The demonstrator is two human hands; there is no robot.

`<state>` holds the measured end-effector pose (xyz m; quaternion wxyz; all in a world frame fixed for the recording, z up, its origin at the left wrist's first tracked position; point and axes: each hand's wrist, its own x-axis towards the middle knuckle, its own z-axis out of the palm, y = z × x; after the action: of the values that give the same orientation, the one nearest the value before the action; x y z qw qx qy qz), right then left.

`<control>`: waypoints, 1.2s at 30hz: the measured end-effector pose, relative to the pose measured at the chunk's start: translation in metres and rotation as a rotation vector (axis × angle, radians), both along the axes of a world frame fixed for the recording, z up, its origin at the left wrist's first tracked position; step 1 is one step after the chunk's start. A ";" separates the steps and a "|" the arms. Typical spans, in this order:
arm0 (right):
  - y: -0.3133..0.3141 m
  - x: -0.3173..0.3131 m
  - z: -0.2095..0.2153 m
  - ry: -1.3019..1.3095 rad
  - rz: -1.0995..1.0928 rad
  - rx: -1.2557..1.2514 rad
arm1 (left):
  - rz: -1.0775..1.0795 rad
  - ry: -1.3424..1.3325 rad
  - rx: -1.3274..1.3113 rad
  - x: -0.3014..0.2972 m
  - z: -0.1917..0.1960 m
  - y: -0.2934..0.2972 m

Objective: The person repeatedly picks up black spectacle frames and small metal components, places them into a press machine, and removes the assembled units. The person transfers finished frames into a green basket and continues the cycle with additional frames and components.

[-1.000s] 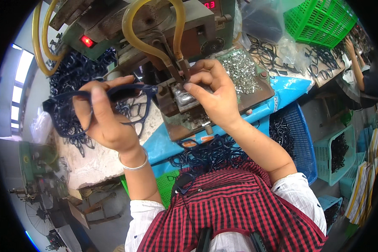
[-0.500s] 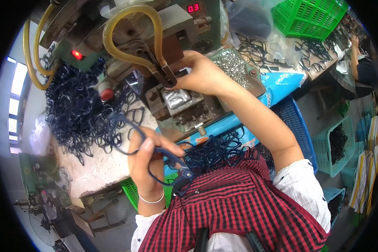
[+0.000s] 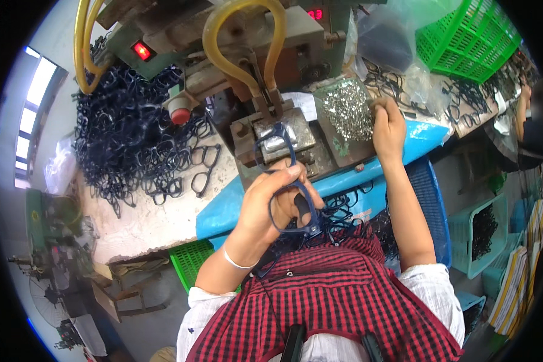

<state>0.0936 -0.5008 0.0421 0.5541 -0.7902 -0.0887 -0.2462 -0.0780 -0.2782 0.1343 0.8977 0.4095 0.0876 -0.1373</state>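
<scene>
A dark blue eyeglass frame (image 3: 312, 211) is held in my left hand (image 3: 262, 196), pinched between thumb and fingers. Its upper rim overlaps the shiny metal block (image 3: 300, 137) on the press bed; whether it touches the block I cannot tell. My right hand (image 3: 390, 130) is at the right edge of a tray (image 3: 342, 158) heaped with small silvery metal pieces (image 3: 347, 111). The fingers of that hand are curled together, and anything between them is hidden. Above the block hangs the press head (image 3: 270, 105).
A large pile of dark eyeglass frames (image 3: 123, 133) lies on the table at left. The press has a red button (image 3: 180, 116) and a looped yellow hose (image 3: 211, 45). More frames (image 3: 341, 211) lie near my apron. A green basket (image 3: 464, 39) stands at far right.
My right hand has left the press head and moved right to the tray of metal pieces. My left hand has carried the eyeglass frame right and up, over the metal block. The view has shifted.
</scene>
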 end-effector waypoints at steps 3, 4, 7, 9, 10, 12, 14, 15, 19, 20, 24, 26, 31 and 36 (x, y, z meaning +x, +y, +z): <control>0.008 0.008 0.015 -0.097 0.013 -0.266 | -0.023 -0.029 0.023 0.002 -0.003 0.003; 0.014 0.019 0.024 -0.164 0.004 -0.354 | -0.031 -0.017 0.029 0.003 -0.003 0.003; 0.032 0.044 0.016 -0.042 -0.068 -0.659 | -0.022 -0.006 0.093 -0.001 -0.004 0.007; 0.043 0.044 0.002 0.016 -0.065 -0.791 | -0.111 -0.019 -0.033 -0.009 -0.019 0.014; 0.043 0.036 -0.008 0.008 -0.026 -0.752 | -0.163 -0.034 -0.113 -0.021 -0.028 0.020; 0.047 0.003 0.003 0.068 0.036 -0.525 | -0.068 -0.112 0.075 -0.056 -0.050 0.034; 0.032 -0.012 -0.002 0.120 -0.013 -0.081 | 0.317 -0.134 0.604 -0.085 -0.047 0.048; 0.018 -0.012 -0.006 0.159 0.006 0.222 | 0.550 -0.109 0.770 -0.091 -0.042 0.066; 0.023 0.009 -0.024 0.178 0.070 0.668 | 1.140 -0.128 1.449 -0.105 -0.005 0.173; 0.036 0.012 -0.020 0.187 0.113 0.601 | 1.159 -0.133 1.698 -0.104 -0.002 0.200; 0.066 0.002 0.004 0.103 0.267 0.353 | 0.769 0.056 2.385 -0.082 -0.040 0.276; 0.063 -0.008 0.013 0.135 0.277 0.292 | 0.583 0.142 2.455 -0.075 -0.092 0.309; 0.001 -0.038 -0.011 0.057 0.086 -0.027 | 0.839 0.034 2.250 -0.057 -0.155 0.276; -0.058 -0.062 -0.003 0.102 0.033 -0.026 | 1.142 -0.253 2.139 -0.036 -0.081 0.202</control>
<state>0.0318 -0.5588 0.0386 0.5518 -0.8072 -0.0765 -0.1951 -0.1139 -0.0766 0.0537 0.0410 0.8553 0.2357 0.4595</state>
